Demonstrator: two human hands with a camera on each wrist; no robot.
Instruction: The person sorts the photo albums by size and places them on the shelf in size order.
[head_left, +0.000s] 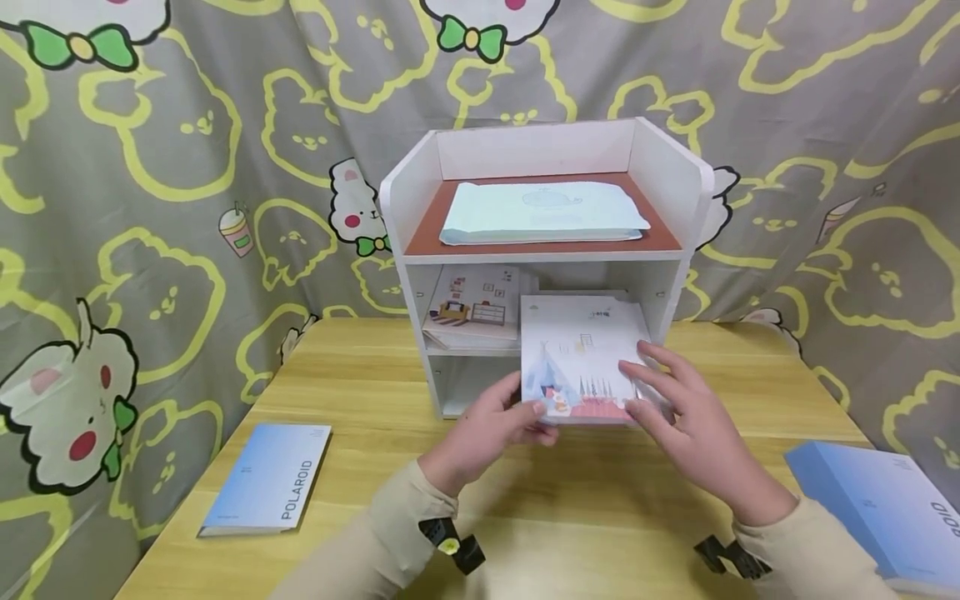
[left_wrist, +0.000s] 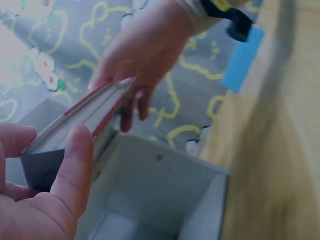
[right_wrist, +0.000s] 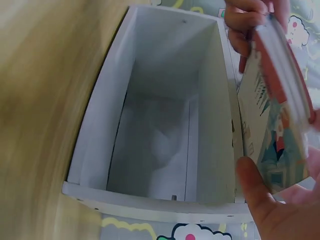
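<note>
A white illustrated book [head_left: 581, 350], with a blue tent and a red strip along the cover's lower edge, is held in front of the middle shelf. My left hand [head_left: 498, 425] pinches its near left corner, thumb above and fingers below. At the right edge, my right hand [head_left: 686, 417] grips it with spread fingers. From the left wrist view, the book [left_wrist: 87, 117] shows page edges between red-edged covers. Part of its far side is hidden at the shelf. In the right wrist view, the thumb of my right hand [right_wrist: 280, 215] lies against the lower cover.
The white shelf unit [head_left: 551, 257] stands at the back of the wooden table [head_left: 540, 517]. A pale blue packet [head_left: 547, 212] lies on top; another illustrated book [head_left: 476, 304] sits on its middle shelf. Blue POLAROID albums lie left [head_left: 266, 475] and right [head_left: 877, 508]. Patterned curtain [head_left: 202, 108] surrounds everything.
</note>
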